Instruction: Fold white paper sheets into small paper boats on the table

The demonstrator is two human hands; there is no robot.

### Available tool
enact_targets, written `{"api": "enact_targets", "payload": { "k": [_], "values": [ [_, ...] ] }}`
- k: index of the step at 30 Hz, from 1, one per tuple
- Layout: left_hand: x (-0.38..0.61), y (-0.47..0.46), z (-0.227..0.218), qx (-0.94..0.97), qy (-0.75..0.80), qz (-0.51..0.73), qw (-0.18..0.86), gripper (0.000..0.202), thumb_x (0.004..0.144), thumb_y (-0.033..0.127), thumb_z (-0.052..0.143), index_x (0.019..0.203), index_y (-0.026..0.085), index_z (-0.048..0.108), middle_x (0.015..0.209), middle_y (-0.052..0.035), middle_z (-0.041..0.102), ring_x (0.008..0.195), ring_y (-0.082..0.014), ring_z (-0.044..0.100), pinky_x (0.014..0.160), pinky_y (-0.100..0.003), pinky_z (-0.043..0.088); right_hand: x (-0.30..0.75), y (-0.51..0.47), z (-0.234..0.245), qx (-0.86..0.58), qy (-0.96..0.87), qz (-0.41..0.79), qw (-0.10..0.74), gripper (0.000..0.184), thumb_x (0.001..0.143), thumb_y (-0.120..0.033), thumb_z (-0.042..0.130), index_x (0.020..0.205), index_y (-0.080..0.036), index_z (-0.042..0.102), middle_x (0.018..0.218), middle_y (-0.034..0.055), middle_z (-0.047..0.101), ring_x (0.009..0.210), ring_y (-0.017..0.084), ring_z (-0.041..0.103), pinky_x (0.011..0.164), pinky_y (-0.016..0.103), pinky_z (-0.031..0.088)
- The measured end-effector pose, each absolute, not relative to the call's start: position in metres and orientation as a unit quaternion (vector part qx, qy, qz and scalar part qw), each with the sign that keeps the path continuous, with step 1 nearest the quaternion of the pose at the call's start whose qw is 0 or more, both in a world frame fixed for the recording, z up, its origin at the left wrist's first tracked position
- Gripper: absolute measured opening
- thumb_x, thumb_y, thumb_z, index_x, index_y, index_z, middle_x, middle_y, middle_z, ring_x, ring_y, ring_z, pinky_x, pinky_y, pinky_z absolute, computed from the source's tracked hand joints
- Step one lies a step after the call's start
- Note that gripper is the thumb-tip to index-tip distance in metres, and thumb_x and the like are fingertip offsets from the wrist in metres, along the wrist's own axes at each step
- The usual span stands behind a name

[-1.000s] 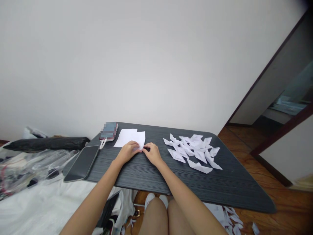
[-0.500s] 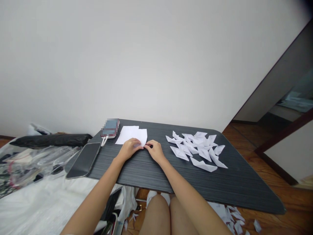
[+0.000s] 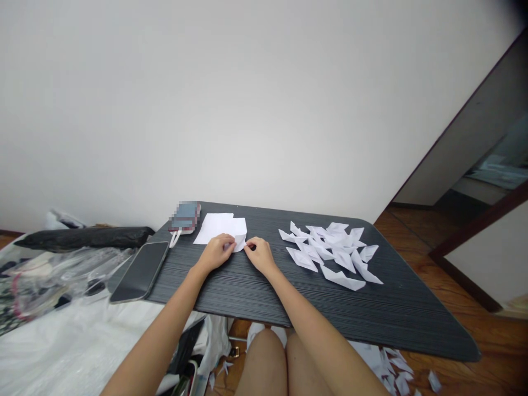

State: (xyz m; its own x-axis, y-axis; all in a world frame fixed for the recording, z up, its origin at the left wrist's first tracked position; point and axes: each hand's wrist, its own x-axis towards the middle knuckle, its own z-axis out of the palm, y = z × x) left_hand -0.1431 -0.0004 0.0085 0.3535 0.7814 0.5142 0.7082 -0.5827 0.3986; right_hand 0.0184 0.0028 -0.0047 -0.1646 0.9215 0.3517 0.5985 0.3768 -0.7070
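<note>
Between my hands is a small white sheet of paper point(image 3: 240, 226), its near edge curled up in a partial fold. My left hand point(image 3: 219, 251) pinches its near left side, fingers bent over the paper. At the near right corner, my right hand point(image 3: 259, 253) grips the sheet between thumb and forefinger. Behind and to the left lies more white paper point(image 3: 212, 226), flat on the dark table point(image 3: 243, 291). To the right of my hands, several folded white paper boats point(image 3: 336, 247) are spread in a loose cluster.
A smartphone point(image 3: 142, 271) lies at the table's left edge, with a blurred-out device point(image 3: 185, 216) and white strap behind it. Plastic bags and a black bundle point(image 3: 86, 237) sit left of the table. Folded papers point(image 3: 396, 368) lie on the floor below the right side.
The sheet's near edge has lifted and folded slightly toward the wall. My fingers have shifted a little apart along it.
</note>
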Motion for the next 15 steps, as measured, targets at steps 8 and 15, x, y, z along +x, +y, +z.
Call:
{"api": "enact_targets", "payload": {
  "k": [8, 15],
  "values": [
    [-0.142, -0.009, 0.055, 0.660, 0.484, 0.556, -0.145, 0.009, 0.076, 0.017, 0.043, 0.078, 0.014, 0.051, 0.082, -0.0075, 0.056, 0.082, -0.0172, 0.053, 0.076, -0.029, 0.040, -0.002, -0.002, 0.004, -0.555, -0.724, 0.194, 0.361, 0.014, 0.070, -0.031, 0.055, 0.067, -0.021, 0.065, 0.079, 0.0023, 0.065, 0.078, 0.018, 0.054, 0.076, 0.034, 0.034],
    [-0.115, -0.016, 0.103, 0.647, 0.475, 0.596, 0.032, 0.014, 0.078, 0.028, 0.044, 0.083, 0.015, 0.049, 0.068, -0.0006, 0.055, 0.059, -0.0102, 0.051, 0.053, -0.019, 0.037, 0.031, 0.002, 0.012, -0.479, -0.598, 0.313, 0.561, 0.021, 0.075, -0.028, 0.046, 0.079, -0.015, 0.063, 0.079, 0.0062, 0.064, 0.070, 0.016, 0.057, 0.066, 0.028, 0.043]
  ]
}}
